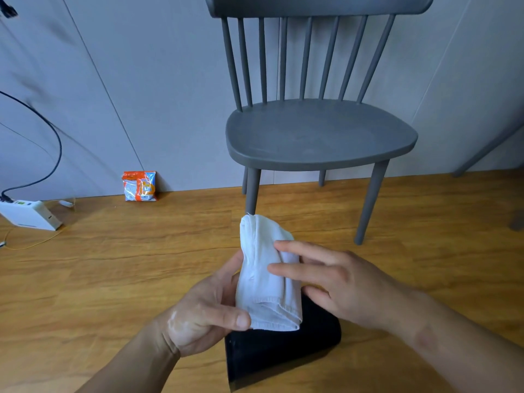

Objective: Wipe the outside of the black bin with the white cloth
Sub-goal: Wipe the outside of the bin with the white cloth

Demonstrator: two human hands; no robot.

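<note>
White cloth (261, 290), folded long and upright, is pinched by the left grip (198, 313); the right grip (348, 285) rests straight fingers on it. The black bin (283, 350) lies directly below both, on the floor (113, 279).

Upper part of black bin (283, 350) hidden behind white cloth (266, 282), left hand (204, 316) and right hand (348, 285); mouth not visible. Left hand's fingers (231, 268) mostly behind the cloth. Top rail of chair (317, 131) cut off by upper edge. Print on orange packet (139, 186) too small to read. Blurred black cable (60, 148) exits at left edge.
</note>
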